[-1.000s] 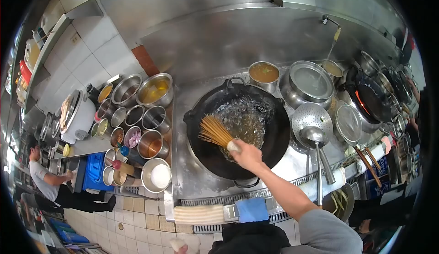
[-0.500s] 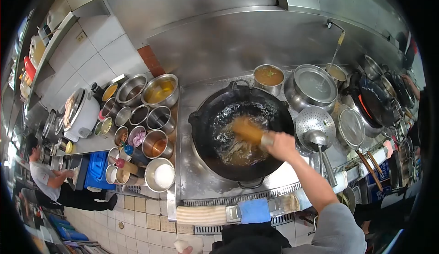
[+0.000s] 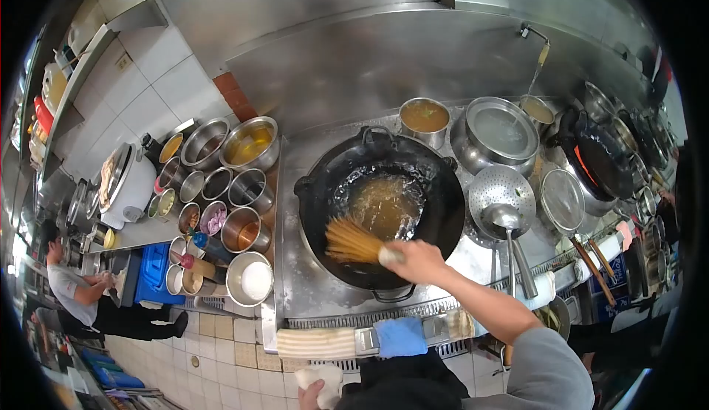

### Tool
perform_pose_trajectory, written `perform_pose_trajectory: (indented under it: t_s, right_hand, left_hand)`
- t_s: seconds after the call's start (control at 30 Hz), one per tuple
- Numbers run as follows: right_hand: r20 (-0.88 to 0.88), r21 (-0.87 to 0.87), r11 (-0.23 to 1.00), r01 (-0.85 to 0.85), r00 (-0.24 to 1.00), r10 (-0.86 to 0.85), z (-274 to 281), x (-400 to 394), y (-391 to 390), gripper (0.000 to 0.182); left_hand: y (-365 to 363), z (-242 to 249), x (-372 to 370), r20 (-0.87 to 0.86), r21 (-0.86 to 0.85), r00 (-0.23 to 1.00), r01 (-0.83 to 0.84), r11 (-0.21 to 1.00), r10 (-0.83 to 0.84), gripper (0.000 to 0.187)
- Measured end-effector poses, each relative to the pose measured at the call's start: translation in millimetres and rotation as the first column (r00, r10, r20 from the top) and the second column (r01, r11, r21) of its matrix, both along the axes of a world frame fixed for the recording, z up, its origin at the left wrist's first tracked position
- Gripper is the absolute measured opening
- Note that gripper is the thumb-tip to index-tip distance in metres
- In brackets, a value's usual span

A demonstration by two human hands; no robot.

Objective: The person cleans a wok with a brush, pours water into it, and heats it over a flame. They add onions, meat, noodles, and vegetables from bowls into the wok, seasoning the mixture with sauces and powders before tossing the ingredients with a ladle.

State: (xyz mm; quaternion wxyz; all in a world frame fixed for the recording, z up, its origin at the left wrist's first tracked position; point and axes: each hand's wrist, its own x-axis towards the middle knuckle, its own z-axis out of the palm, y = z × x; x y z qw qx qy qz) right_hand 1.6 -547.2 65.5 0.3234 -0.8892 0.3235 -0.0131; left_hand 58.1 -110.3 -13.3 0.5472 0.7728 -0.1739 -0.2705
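My right hand [image 3: 411, 259] is closed around the bound end of a bamboo wok brush [image 3: 354, 241]. The brush's splayed bristles touch the lower left inner wall of a large black wok [image 3: 443, 221]. Cloudy brownish water [image 3: 384, 207] swirls in the bottom of the wok. At the bottom edge of the view, my left hand [image 3: 312, 394] grips a folded white cloth [image 3: 325, 377], low in front of the stove. Part of that hand is cut off by the frame.
Left of the wok stand several metal pots of sauces and a bowl of white powder [image 3: 256, 281]. To the right are a perforated skimmer [image 3: 502, 192], a ladle [image 3: 506, 218] and a lidded pot [image 3: 504, 129]. A tap [image 3: 543, 52] runs behind. Another person [image 3: 77, 284] stands far left.
My right hand has swept the brush from the wok's middle to its lower left wall. My left hand and the cloth have come further into view.
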Motion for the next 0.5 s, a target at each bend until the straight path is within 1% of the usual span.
perform_pose_trajectory:
  t_s: [0.03,0.07,0.1,0.13,0.17,0.23,0.3,0.37,0.4,0.43,0.5]
  right_hand:
    - [0.088,-0.014,0.997,0.07,0.994,-0.069,-0.7,20.8,-7.9,0.046]
    - [0.123,0.055,0.98,0.194,0.972,-0.199,-13.4,48.2,-19.8,0.046]
    - [0.141,0.089,0.944,0.319,0.934,-0.329,-12.8,73.4,-21.9,0.045]
    - [0.253,0.167,0.896,0.412,0.86,-0.443,-32.3,89.3,-22.7,0.045]
    - [0.294,0.219,0.899,0.38,0.853,-0.432,-33.3,87.3,-16.3,0.045]
    - [0.259,0.073,0.986,0.153,0.951,-0.167,-37.7,53.8,-2.7,0.044]
    - [0.049,-0.06,0.998,-0.037,0.998,0.04,1.4,-4.2,4.0,0.043]
    - [-0.232,-0.226,0.967,-0.119,0.97,0.065,28.9,-42.6,-12.4,0.041]
    - [-0.289,-0.328,0.937,-0.12,0.957,0.021,38.0,-53.2,-31.4,0.037]
    - [-0.337,-0.425,0.897,-0.123,0.941,-0.03,46.7,-56.4,-54.3,0.034]
    - [-0.228,-0.52,0.854,0.016,0.961,-0.157,33.2,-38.5,-109.4,0.027]
  left_hand:
    - [-2.7,-19.5,12.2,-0.251,-0.055,0.963,-0.121,0.991,0.103,0.05]
    - [-3.9,-33.6,17.7,-0.498,-0.08,0.852,-0.231,0.97,0.162,0.05]
    - [-4.8,-33.2,12.6,-0.51,-0.078,0.843,-0.247,0.966,0.174,0.05]
    - [-11.7,-28.4,8.6,-0.519,-0.08,0.834,-0.264,0.961,0.186,0.05]
    - [-20.4,-20.2,6.3,-0.527,-0.082,0.826,-0.28,0.957,0.197,0.05]
    - [-42.4,-5.0,6.5,-0.547,-0.095,0.813,-0.298,0.95,0.2,0.051]
    - [-58.0,-0.4,5.9,-0.575,-0.117,0.791,-0.333,0.936,0.21,0.051]
    - [-48.9,-19.9,9.7,-0.63,-0.139,0.755,-0.341,0.93,0.182,0.05]
    - [-44.2,-26.3,12.0,-0.652,-0.149,0.739,-0.348,0.926,0.173,0.049]
    - [-56.7,-13.3,8.7,-0.635,-0.15,0.75,-0.355,0.923,0.185,0.048]
    - [-85.3,6.5,-3.1,-0.601,-0.149,0.774,-0.354,0.923,0.2,0.047]
